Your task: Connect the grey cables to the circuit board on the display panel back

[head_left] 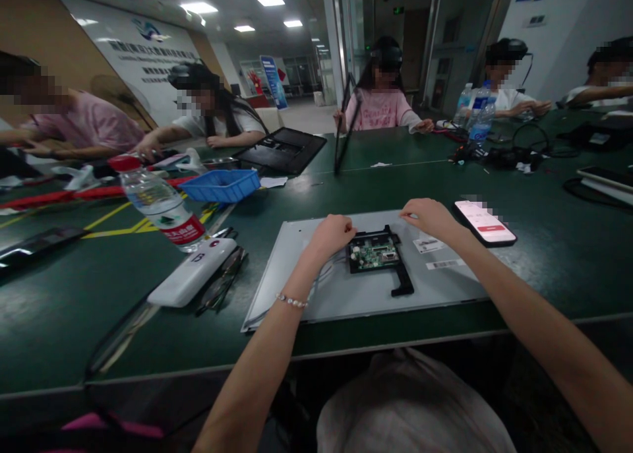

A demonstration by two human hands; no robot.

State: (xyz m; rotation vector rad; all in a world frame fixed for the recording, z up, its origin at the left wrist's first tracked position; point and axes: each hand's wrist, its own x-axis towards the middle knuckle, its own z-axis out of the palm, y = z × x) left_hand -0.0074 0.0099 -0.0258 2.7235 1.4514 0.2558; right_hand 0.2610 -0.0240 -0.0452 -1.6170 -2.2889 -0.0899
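A flat silver-grey display panel point(291, 268) lies on the table in front of me, its back facing up. Fixed or resting on its middle is a black plastic bracket point(403, 278) around a green circuit board point(373, 254). My left hand point(333, 234) is closed beside the bracket's upper left corner, above the panel; whatever its fingers hold is hidden. Thin wires point(326, 266) run from the board's left side under that wrist. Over the panel's far edge, right of the bracket, my right hand point(429, 217) has its fingers curled together, their contents too small to see.
To the right lies a lit phone point(484, 222). Left are a white power bank point(195, 271), dark glasses point(222, 278), a water bottle point(165, 209) and a blue tray point(222, 186). Further back are a black frame point(284, 148) and several seated people, one holding a thin black frame point(345, 133).
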